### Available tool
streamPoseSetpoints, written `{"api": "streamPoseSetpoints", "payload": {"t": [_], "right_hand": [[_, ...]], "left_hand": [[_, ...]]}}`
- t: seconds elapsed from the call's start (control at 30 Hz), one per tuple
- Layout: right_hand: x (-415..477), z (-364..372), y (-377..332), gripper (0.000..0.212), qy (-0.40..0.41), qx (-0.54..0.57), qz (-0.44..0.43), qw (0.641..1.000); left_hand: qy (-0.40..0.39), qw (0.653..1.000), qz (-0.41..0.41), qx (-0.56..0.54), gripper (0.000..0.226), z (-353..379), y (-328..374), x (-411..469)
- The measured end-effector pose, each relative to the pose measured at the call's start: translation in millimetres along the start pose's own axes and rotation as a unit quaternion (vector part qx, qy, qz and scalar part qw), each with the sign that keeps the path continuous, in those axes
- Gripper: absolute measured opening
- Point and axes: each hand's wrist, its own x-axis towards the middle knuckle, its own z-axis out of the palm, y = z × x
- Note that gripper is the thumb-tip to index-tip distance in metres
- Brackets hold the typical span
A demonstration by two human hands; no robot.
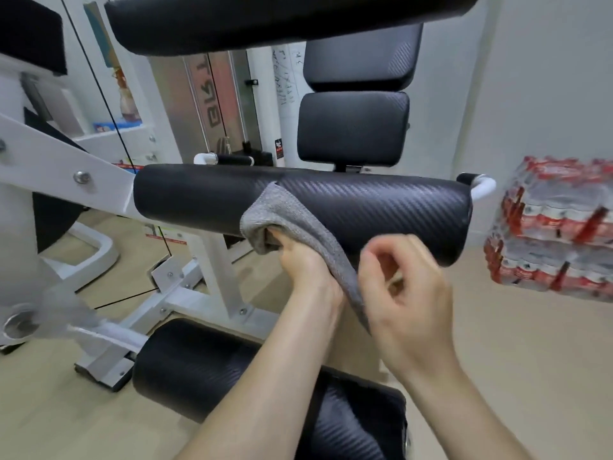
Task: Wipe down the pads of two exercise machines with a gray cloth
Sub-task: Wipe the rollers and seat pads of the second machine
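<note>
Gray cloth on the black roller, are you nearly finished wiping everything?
Probably not. Done: nothing shows which pads are already clean. In hand: the left hand grips the gray cloth against the middle roller pad; the right hand is curled beside the cloth's hanging edge, too blurred to tell if it holds it. Left: probably the rest of this roller, maybe the lower roller pad and back pad.

The 2 forearms are reaching forward; the left hand (306, 265) is gripping the gray cloth (298, 220), and the right hand (406, 293) is hovering beside it, fingers curled.
</note>
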Motion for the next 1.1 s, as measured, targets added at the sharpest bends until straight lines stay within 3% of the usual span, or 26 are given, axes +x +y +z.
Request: {"api": "streamPoseSetpoints", "payload": {"t": [0.03, 0.07, 0.1, 0.13, 0.17, 0.2, 0.27, 0.33, 0.37, 0.43, 0.5, 0.53, 0.63, 0.77, 0.9, 1.03, 1.1], "right_hand": [[-21.1, 3.4, 16.6, 0.046, -0.044, 0.011, 0.137, 0.989], [-33.1, 10.5, 17.4, 0.066, -0.129, 0.058, 0.298, 0.944], [-48.8, 18.6, 21.3, 0.08, -0.208, 0.161, 0.418, 0.87], [-58.2, 27.3, 21.7, 0.085, -0.267, 0.295, 0.466, 0.79], [-53.5, 37.0, 21.3, 0.079, -0.264, 0.412, 0.478, 0.73], [-40.4, 47.3, 19.1, 0.07, -0.216, 0.496, 0.463, 0.702], [-6.9, 62.1, 8.8, 0.056, -0.109, 0.565, 0.435, 0.692], [13.3, 72.7, -1.5, 0.045, -0.036, 0.558, 0.422, 0.713], [16.5, 74.0, -3.8, 0.039, -0.008, 0.569, 0.425, 0.704], [16.3, 66.5, -3.4, 0.033, 0.011, 0.637, 0.436, 0.636], [13.6, 55.0, 1.6, 0.042, -0.007, 0.701, 0.421, 0.575], [15.5, 48.2, 2.2, 0.048, -0.013, 0.719, 0.408, 0.562], [25.9, 32.9, 15.6, 0.057, 0.027, 0.742, 0.386, 0.548], [33.4, 7.1, 38.7, 0.116, 0.08, 0.757, 0.347, 0.547], [20.5, -17.3, 53.4, 0.112, 0.113, 0.751, 0.321, 0.566], [17.2, -58.2, 53.2, 0.1, 0.156, 0.691, 0.274, 0.651], [25.1, -71.1, 36.8, 0.082, 0.177, 0.629, 0.222, 0.723]], "left_hand": [[0.023, 0.999, 0.012, 0.02, 0.047, -0.4, -6.5, 3.1], [0.045, 0.997, 0.024, 0.053, 0.049, 0.6, -6.1, -2.5], [0.046, 0.995, 0.04, 0.077, 0.05, 0.0, -5.9, -5.7], [0.039, 0.994, 0.042, 0.097, 0.05, -0.8, -4.8, -10.1], [0.038, 0.993, 0.04, 0.109, 0.05, -1.2, -3.9, -11.6], [0.036, 0.991, 0.036, 0.124, 0.047, -0.9, -0.5, -15.2], [0.019, 0.987, 0.029, 0.155, 0.042, -4.5, 6.3, -18.0], [-0.006, 0.984, 0.018, 0.177, 0.035, -8.5, 15.6, -23.1], [-0.017, 0.982, 0.014, 0.185, 0.031, -11.5, 22.3, -23.3], [-0.036, 0.985, 0.005, 0.166, 0.029, -18.3, 37.7, -22.8], [-0.049, 0.99, 0.005, 0.133, 0.029, -21.0, 44.4, -22.4], [-0.052, 0.989, 0.013, 0.137, 0.025, -20.1, 42.7, -23.3], [-0.038, 0.985, 0.02, 0.165, 0.026, -9.0, 19.8, -33.4], [-0.026, 0.985, -0.005, 0.171, 0.037, 3.2, -19.0, -49.3], [-0.057, 0.973, -0.024, 0.221, 0.035, 4.1, -38.4, -66.5], [-0.127, 0.94, -0.032, 0.314, 0.022, -3.8, -49.0, -78.9], [-0.147, 0.911, -0.015, 0.385, 0.02, -10.7, -43.4, -85.6]]}}
